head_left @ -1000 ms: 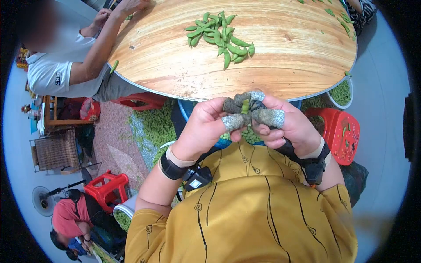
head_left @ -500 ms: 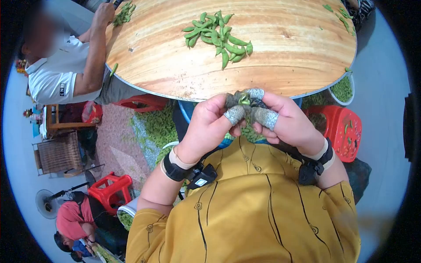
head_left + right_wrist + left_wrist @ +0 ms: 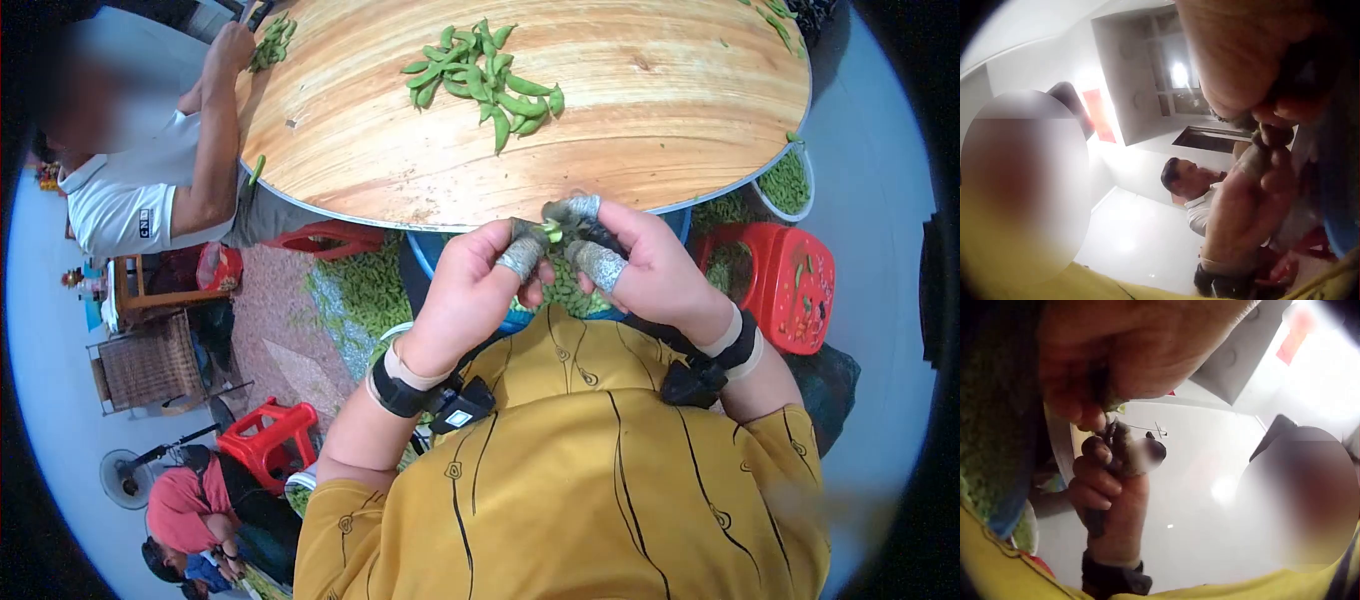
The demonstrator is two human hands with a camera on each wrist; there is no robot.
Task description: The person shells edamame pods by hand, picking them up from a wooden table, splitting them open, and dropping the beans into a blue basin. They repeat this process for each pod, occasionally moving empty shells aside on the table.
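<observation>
In the head view my left hand point(image 3: 465, 285) and right hand point(image 3: 660, 265) meet over the near table edge, with grey, stained covers on the thumbs and forefingers. Between the fingertips is a small green soybean pod point(image 3: 552, 232), which the left thumb and forefinger pinch. The right fingertips grip at its other side; much of it is hidden by the covers. Below the hands stands a blue tub point(image 3: 420, 250) with pale green beans point(image 3: 575, 300) in it. A pile of soybean pods point(image 3: 485, 80) lies on the wooden table point(image 3: 640, 120) beyond.
Across the table's left side sits a person point(image 3: 150, 200), hands by a smaller pod pile point(image 3: 272, 45). Red stools point(image 3: 780, 290) and a white bucket of green pods point(image 3: 785, 185) stand to the right. More pods point(image 3: 365, 285) cover the floor at left. Another person point(image 3: 190, 510) bends at lower left.
The pod between my fingers has been turned and squeezed, and less of it shows. My hands have drawn slightly apart. The person across has moved a hand to the smaller pile.
</observation>
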